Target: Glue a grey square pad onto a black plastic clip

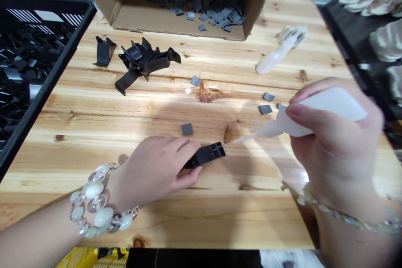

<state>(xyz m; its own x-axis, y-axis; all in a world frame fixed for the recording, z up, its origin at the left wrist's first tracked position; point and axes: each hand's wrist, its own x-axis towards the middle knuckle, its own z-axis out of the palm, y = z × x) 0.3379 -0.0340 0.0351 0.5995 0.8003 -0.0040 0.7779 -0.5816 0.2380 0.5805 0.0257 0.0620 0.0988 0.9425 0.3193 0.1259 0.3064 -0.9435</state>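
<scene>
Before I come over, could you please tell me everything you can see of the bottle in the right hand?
The bottle looks like whitish, translucent plastic, with a broad body tapering to a long, thin nozzle. Gripped by the right hand, partly covered by its fingers, it slants above the table, tip near the black piece.

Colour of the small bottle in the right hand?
Translucent white bottle, best in the head view.

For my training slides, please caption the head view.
Left hand steadies a black plastic clip while the right hand aims a white squeeze bottle's nozzle at it.
</scene>
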